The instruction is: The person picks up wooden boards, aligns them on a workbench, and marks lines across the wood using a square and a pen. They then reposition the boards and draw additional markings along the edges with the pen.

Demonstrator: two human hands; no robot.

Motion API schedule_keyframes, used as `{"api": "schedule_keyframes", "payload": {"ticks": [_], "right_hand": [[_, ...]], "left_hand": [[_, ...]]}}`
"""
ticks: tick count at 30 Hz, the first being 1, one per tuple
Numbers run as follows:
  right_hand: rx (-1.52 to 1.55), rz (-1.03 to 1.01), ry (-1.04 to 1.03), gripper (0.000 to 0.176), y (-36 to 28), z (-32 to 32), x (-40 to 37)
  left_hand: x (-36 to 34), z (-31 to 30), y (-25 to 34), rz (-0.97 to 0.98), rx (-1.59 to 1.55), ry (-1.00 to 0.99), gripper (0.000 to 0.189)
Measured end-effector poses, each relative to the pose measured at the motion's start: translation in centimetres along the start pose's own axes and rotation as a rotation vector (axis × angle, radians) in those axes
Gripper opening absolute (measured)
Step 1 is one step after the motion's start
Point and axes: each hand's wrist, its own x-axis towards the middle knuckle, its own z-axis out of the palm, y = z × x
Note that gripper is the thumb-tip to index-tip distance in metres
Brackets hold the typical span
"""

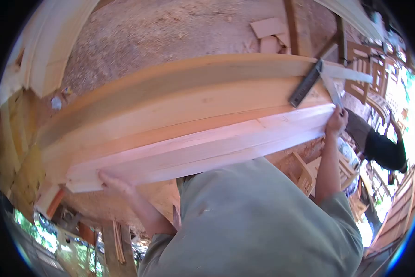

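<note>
A long pale wooden board [207, 147] lies slanted across the front of my body, its right end farther away. My left hand [117, 183] grips its near edge close to the left end, thumb against the wood. At the right end, my right hand [336, 122] is closed round the corner of the board. The tip of a thin light strip [331, 85] comes down right at these fingers. Beside it a dark metal ruler-like tool [306, 84] rests over a wider wooden plank [189, 104], which lies behind the board.
Wooden chairs [360, 69] stand at the right, near a person's dark-clad leg [383, 143]. Offcuts [267, 28] lie on the dusty ground [170, 27] beside a post [298, 27]. Large shaped timber [55, 41] rises at upper left.
</note>
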Motion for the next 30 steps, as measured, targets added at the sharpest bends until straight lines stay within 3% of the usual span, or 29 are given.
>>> {"api": "schedule_keyframes", "payload": {"ticks": [3,5,8,11,13,14,16,17,19,21,23,30], "right_hand": [[-0.009,0.098,-0.048,0.054,-1.4,-0.5,-0.6],[0.011,0.048,-0.047,0.047,0.0,0.2,-0.2],[0.091,0.132,-0.072,0.049,-0.8,0.0,-0.5],[0.143,0.197,-0.079,0.049,-1.6,-0.1,-0.8],[0.132,0.209,-0.089,0.048,-0.8,-0.1,-0.5],[0.238,0.154,-0.078,0.049,0.4,0.8,0.0],[0.515,0.128,-0.121,0.059,2.4,0.9,1.3],[0.540,0.144,-0.097,0.059,2.9,0.9,1.7],[0.868,0.403,-0.349,0.063,4.4,1.3,2.5],[0.903,0.313,-0.293,0.057,5.2,1.8,1.9],[0.597,0.043,-0.206,0.043,3.8,0.7,0.0],[0.616,0.000,-0.207,0.028,4.1,0.9,-0.6]], "left_hand": [[1.8,-0.8,-1.3,0.032,-0.035,-0.047,0.075],[0.9,0.3,-0.8,0.071,-0.061,-0.093,0.076],[-0.5,0.9,0.8,0.061,-0.058,-0.023,0.075],[-0.4,1.5,1.1,0.233,-0.126,-0.100,0.078],[-2.2,1.2,3.2,0.050,0.116,-0.074,0.080],[-0.7,0.8,2.1,0.063,0.091,-0.079,0.080],[4.3,0.8,-0.1,0.171,0.160,-0.275,0.080],[2.9,0.8,1.5,0.198,0.136,-0.287,0.080],[-1.6,0.3,5.1,0.030,0.192,-0.387,0.076],[-0.9,0.9,4.5,0.045,0.210,-0.355,0.076],[0.2,1.6,3.5,0.063,0.214,-0.300,0.076],[0.5,2.4,3.1,0.037,0.207,-0.190,0.075]]}}
